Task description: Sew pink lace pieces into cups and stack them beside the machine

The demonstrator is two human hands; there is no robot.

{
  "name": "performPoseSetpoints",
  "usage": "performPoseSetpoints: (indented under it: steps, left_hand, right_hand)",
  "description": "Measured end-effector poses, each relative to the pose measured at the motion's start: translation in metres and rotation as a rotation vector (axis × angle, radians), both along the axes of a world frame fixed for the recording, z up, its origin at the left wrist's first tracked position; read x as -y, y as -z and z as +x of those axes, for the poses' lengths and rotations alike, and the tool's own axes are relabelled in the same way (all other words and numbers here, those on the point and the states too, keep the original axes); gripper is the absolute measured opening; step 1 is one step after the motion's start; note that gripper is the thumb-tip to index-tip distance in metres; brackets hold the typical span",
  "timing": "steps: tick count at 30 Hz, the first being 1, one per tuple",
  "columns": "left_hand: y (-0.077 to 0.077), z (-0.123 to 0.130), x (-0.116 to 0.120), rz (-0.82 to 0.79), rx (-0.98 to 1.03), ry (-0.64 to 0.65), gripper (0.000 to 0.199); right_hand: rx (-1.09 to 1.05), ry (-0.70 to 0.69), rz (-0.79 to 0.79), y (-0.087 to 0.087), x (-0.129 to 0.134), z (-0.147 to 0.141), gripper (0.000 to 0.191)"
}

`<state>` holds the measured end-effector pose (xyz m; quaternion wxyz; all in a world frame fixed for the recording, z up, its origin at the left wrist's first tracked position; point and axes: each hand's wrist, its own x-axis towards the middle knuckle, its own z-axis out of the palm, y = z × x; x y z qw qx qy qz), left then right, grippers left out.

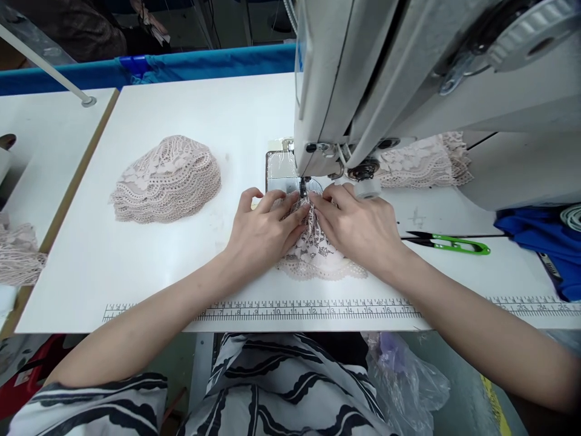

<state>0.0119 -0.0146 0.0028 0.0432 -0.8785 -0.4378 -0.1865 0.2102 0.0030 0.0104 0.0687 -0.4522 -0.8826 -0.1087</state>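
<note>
A pale pink lace piece (318, 251) lies under the needle area of a sewing machine (345, 79), its scalloped edge toward me. My left hand (267, 227) presses on the lace's left side, fingers bent and thumb meeting the fabric near the presser foot (304, 186). From the right, my right hand (358, 221) pinches the gathered lace just in front of the foot. Both sets of fingertips nearly meet there. The lace between them is bunched into folds.
Stacked lace pieces (167, 181) rest on the white table (181, 109) at left. More lace (422, 162) lies behind the machine head's right side. Green thread snips (447, 243) and blue cloth (544, 236) are at right. A printed ruler (281, 310) runs along the front edge.
</note>
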Motion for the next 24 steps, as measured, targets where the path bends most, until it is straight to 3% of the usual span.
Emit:
performPoseSetpoints:
  steps: [11,16,20,24]
  left_hand:
    - [0.004,-0.002,-0.006,0.007,-0.016,-0.026,0.031]
    - [0.0,-0.002,-0.004,0.032,-0.018,-0.017,0.03]
    - [-0.017,-0.01,0.001,0.058,-0.043,0.043,0.019]
    - [-0.038,-0.023,0.005,-0.18,-0.141,0.24,0.031]
  right_hand:
    - [-0.021,0.009,0.031,0.005,-0.004,0.0,0.04]
    - [-0.057,-0.023,-0.016,-0.01,-0.002,0.008,0.038]
    - [-0.2,-0.098,-0.319,-0.031,0.004,0.02,0.025]
    - [-0.169,-0.231,-0.625,-0.041,0.01,0.025,0.007]
